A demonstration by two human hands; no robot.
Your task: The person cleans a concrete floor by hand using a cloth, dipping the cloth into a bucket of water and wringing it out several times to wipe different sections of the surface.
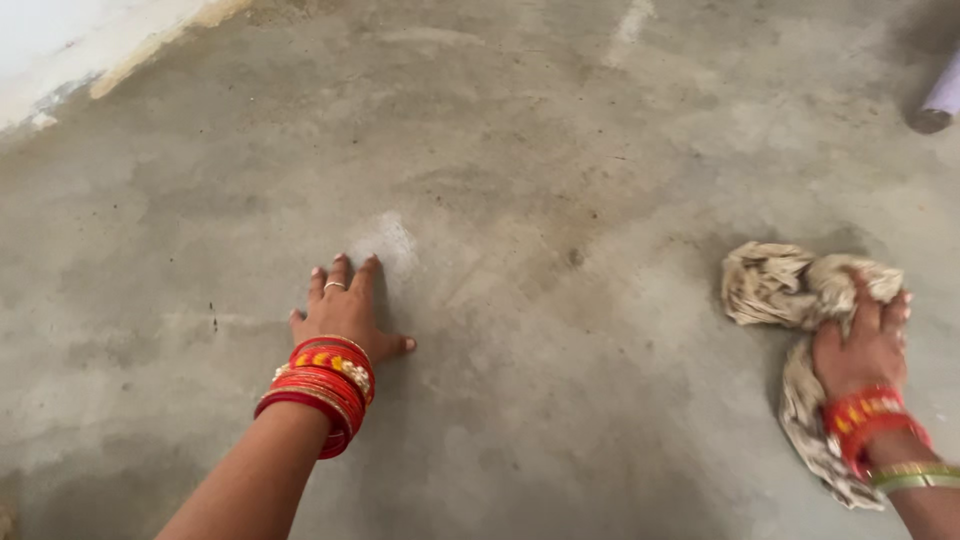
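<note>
My left hand [343,310] rests flat on the grey concrete floor [560,150], fingers pointing away from me, with a ring on one finger and a stack of red and gold bangles on the wrist. My right hand [865,345] presses down on a crumpled beige rag [775,285] at the right side of the view. The rag bunches up in front of the fingers and trails back under the wrist, which also wears red and gold bangles.
A pale whitish smear [392,240] marks the floor just beyond my left fingers. A white wall base [60,50] runs along the top left corner. A lilac cylindrical object [940,100] lies at the right edge.
</note>
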